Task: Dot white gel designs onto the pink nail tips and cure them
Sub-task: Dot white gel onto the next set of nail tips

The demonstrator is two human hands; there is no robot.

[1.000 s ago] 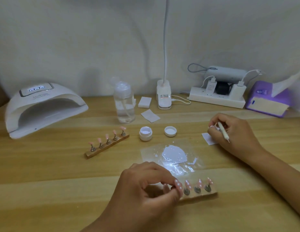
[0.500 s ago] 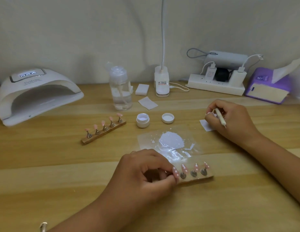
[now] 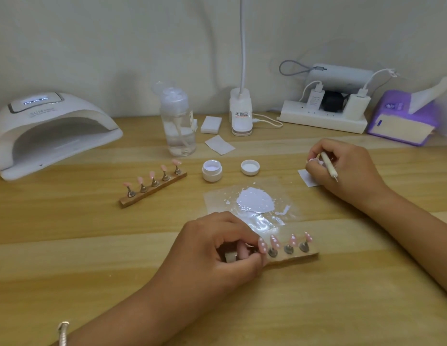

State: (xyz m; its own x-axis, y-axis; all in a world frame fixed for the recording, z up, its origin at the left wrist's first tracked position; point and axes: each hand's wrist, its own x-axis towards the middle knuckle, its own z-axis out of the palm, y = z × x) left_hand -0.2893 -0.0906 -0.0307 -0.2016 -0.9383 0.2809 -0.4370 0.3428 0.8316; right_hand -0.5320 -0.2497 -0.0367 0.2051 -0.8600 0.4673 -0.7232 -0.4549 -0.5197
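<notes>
1. Left hand (image 3: 217, 248): nearest to me. The fingers are curled, with thumb and forefinger pinched on the left end of the near holder strip (image 3: 296, 256). I cannot tell whether they also touch the end tip. I would grip the wood only, since wet dots smear.
2. Dotted nail tips (image 3: 275, 242): four are in plain view, pink and upright on metal pegs along the near strip, each carrying white dots. I judge them uncured, so I would keep the strip level on any lift.
3. Plastic sheet (image 3: 217, 201): just behind the strip, holding a pool of white gel (image 3: 255, 201) and stray splashes. I would lift the strip clear of it, never drag across.
4. Right hand (image 3: 349, 171): right of the sheet, fingers clamped round the dotting tool (image 3: 328, 166) and resting on a white wipe (image 3: 307, 178). I judge this step to be cleaning the tool's end, which the fingers hide. I would wipe it fully so later dots come out round.
5. Gel jar (image 3: 212, 169): open, with its lid (image 3: 250, 167) beside it but apart.
6. Far holder strip (image 3: 152, 189): five pink tips with no dots visible. I judge this the next batch.
7. Curing lamp (image 3: 50, 131): far left, display lit, mouth facing the table. I would slide the dotted strip in flat.
</notes>
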